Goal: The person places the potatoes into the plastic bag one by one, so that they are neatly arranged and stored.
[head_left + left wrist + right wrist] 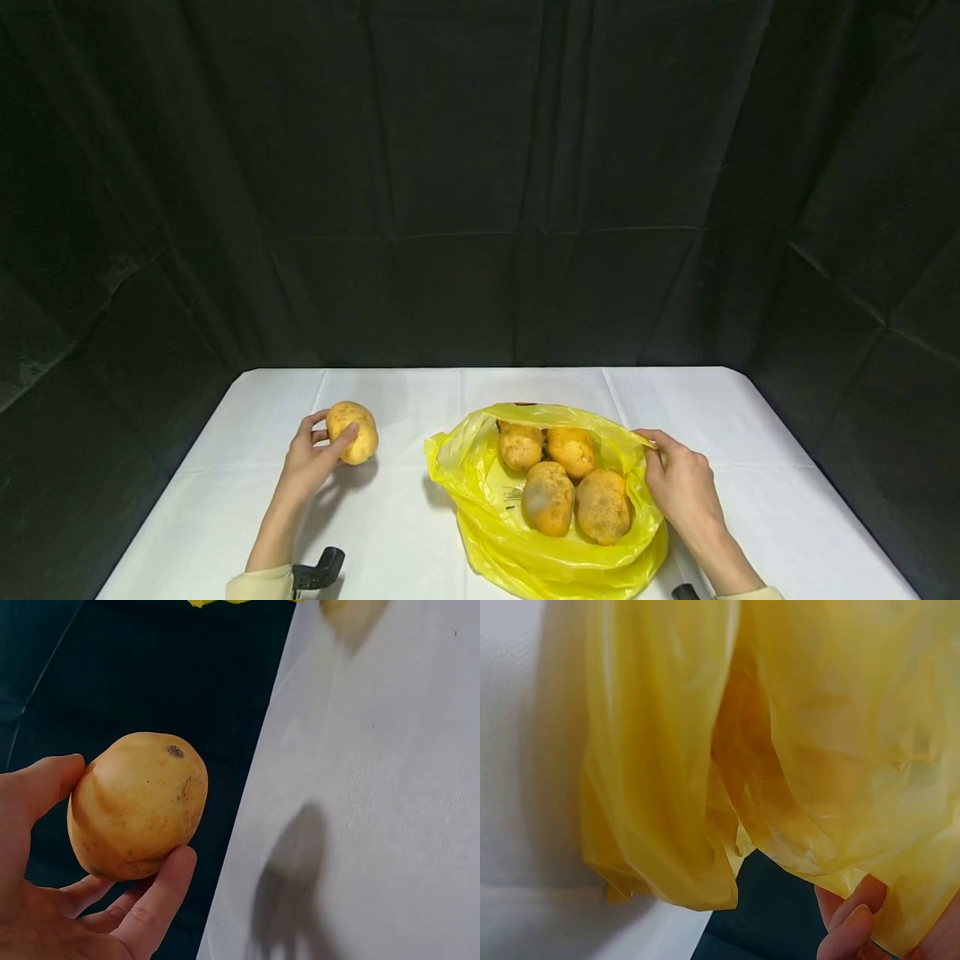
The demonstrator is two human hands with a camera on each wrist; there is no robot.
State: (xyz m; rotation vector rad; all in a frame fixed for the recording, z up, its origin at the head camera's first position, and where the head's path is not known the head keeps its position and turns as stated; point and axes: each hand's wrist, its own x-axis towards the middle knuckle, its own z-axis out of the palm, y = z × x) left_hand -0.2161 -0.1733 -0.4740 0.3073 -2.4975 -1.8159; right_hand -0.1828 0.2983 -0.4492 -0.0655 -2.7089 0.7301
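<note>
My left hand [311, 457] grips a yellow-brown potato [352, 432] between thumb and fingers, held over the left part of the table with its shadow below. In the left wrist view the potato [139, 806] shows a dark spot near its top. On the right, my right hand [681, 483] pinches the right rim of a yellow plastic bag [480, 529]. The bag's mouth gapes upward, and several potatoes [548, 498] lie inside it. Seen from the right wrist, the fingers [847, 930] hold the edge of the thin bag [660, 772].
A white cloth [405, 517] covers the table. Black curtains [465, 183] hang behind and at both sides of it. Dark wrist-worn devices, such as the one on the left [318, 569], sit near the sleeves.
</note>
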